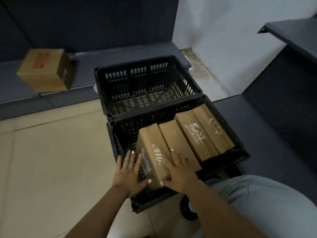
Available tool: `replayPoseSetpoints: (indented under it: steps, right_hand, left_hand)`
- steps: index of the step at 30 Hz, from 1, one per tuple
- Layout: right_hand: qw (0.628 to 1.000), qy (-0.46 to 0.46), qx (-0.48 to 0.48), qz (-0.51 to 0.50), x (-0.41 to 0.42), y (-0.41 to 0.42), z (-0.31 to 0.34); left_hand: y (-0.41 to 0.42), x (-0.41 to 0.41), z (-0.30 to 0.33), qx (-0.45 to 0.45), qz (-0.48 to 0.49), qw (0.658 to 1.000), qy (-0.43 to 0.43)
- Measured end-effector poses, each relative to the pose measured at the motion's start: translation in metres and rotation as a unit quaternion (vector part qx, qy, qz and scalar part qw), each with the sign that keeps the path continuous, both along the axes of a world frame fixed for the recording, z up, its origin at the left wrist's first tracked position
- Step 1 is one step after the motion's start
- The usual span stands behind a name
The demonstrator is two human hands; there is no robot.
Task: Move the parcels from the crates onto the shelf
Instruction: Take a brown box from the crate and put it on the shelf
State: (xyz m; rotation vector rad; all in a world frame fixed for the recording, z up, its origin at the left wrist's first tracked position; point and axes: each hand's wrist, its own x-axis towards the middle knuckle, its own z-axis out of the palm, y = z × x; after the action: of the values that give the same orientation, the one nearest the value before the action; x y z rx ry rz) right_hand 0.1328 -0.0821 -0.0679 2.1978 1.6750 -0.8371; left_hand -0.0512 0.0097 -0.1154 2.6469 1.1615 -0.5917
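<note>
Two black plastic crates stand on the floor. The far crate (188,83) holds nothing. The near crate (240,152) holds several brown cardboard parcels standing side by side. The leftmost parcel (154,152) sits tilted. My left hand (128,170) lies with straight fingers against its left side. My right hand (178,170) rests flat on its right side and top. A brown parcel (46,71) with an orange label sits on the low dark shelf (85,69) at the left.
A beige tiled floor (51,160) spreads to the left of the crates. A dark counter (283,117) runs along the right. My knee in light jeans (257,194) is at the lower right. A white wall stands behind.
</note>
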Motion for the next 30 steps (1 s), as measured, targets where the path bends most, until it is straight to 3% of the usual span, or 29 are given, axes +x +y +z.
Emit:
replayPoseSetpoints:
  steps: [4,9,19,27,30]
  right_hand:
    - [0.999,-0.004,-0.025,0.048,-0.018,0.014,-0.012]
    - [0.996,0.0,0.01,0.09,-0.034,0.028,-0.024]
    - [0.999,0.035,0.012,0.021,-0.032,0.038,-0.032]
    - [0.992,0.049,0.112,-0.024,-0.027,0.045,0.033]
    - [0.982,0.049,0.18,-0.021,-0.016,0.04,0.063]
  left_hand:
    - [-0.002,-0.001,-0.003,0.025,-0.013,1.0,-0.007]
    - [-0.003,0.002,-0.007,0.038,-0.01,0.999,0.008]
    - [-0.002,-0.001,-0.01,0.031,-0.019,0.999,0.009]
    - [-0.006,-0.002,0.009,-0.067,-0.026,0.997,-0.04]
    - [-0.017,0.014,0.017,-0.123,-0.003,0.987,-0.102]
